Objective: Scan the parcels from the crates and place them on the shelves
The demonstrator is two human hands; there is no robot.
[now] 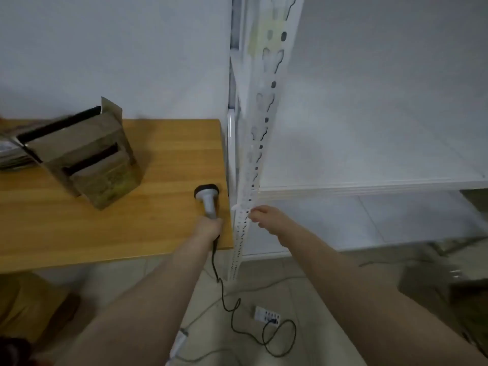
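My left hand (pixel 210 227) grips the handle of a grey barcode scanner (pixel 206 195), whose black head rests near the right edge of the wooden table (pixel 79 233). A brown cardboard parcel (pixel 87 154) stands on the table to the left, with a flap up at its top. My right hand (pixel 266 216) hovers with loosely curled fingers beside the white perforated shelf post (pixel 253 167) and holds nothing. A white shelf board (pixel 369 184) lies bare to the right.
The scanner's black cable (pixel 232 310) trails down to a white power strip (pixel 266 314) on the tiled floor. A dark box (pixel 443 283) sits on the floor at the lower right. Stacked flat items (pixel 10 151) lie at the table's left edge.
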